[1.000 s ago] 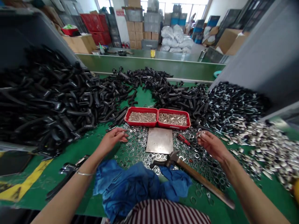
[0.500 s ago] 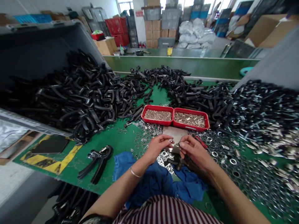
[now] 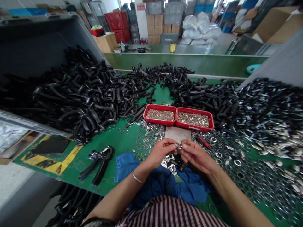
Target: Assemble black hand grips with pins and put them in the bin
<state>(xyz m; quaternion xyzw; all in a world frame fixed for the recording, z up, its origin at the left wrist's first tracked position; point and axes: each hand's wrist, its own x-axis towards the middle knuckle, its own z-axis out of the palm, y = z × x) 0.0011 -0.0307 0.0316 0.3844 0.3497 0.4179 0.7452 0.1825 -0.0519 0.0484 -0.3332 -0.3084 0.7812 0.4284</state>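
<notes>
My left hand [image 3: 162, 152] and my right hand [image 3: 195, 155] meet in front of me above the green table [image 3: 123, 143]. Their fingertips pinch a small metal part [image 3: 180, 147] between them. Just beyond lies a flat metal plate [image 3: 178, 133], and many loose metal rings [image 3: 148, 138] are scattered around it. A hammer head [image 3: 176, 162] shows partly under my hands, on a blue cloth [image 3: 151, 181].
Two red trays [image 3: 178, 116] of small metal pieces sit behind the plate. Black plastic handles [image 3: 78, 91] are heaped left and at the back, metal parts [image 3: 267, 116] right. Black pliers-like tool [image 3: 98, 162] lies left; a small red tool [image 3: 203, 142] lies right of the plate.
A second ago my hands were apart over the rings. They came together and now pinch a small part. The view turned left and steadied.
</notes>
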